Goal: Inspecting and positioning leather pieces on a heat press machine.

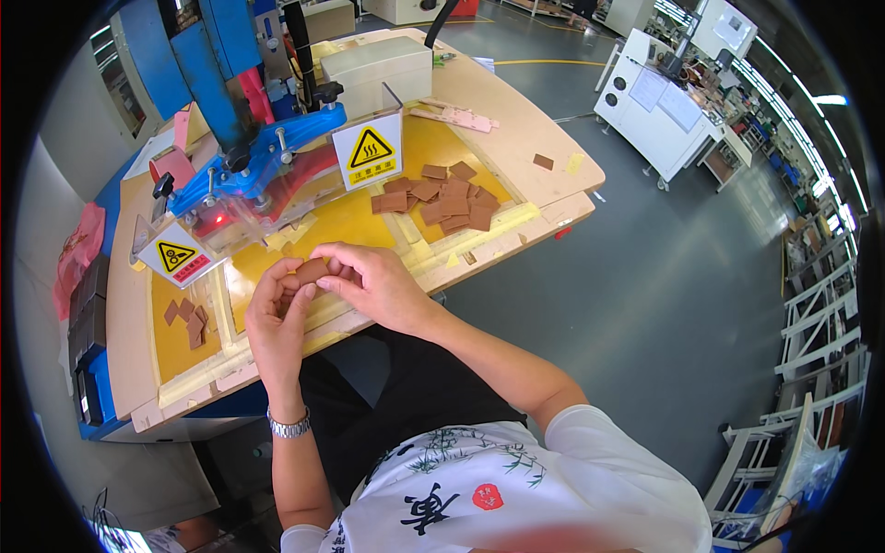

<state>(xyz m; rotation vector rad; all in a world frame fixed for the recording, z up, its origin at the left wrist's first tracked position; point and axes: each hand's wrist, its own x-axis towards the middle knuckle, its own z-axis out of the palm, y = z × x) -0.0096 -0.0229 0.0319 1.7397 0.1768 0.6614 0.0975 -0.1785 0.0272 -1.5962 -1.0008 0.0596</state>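
Observation:
Between my two hands is a small brown rectangular piece (312, 271), held over the front part of the table. The fingers of my left hand (277, 309) pinch its left end. At its right end, the thumb and fingers of my right hand (373, 284) close on it. A loose pile of similar brown pieces (452, 198) lies on the yellow mat to the right. Several more brown pieces (195, 323) rest on the mat at the left. Just beyond my hands stands a blue press machine (267, 152), with a red light glowing under its clear guard.
Warning signs hang on the guard's white right panel (369, 152) and clear left panel (175, 253). Yellow tape edges the wooden table (544, 129), where a single brown piece (544, 162) lies at the right. A white machine cabinet (659, 106) stands across the floor; metal racks (811, 350) line the right.

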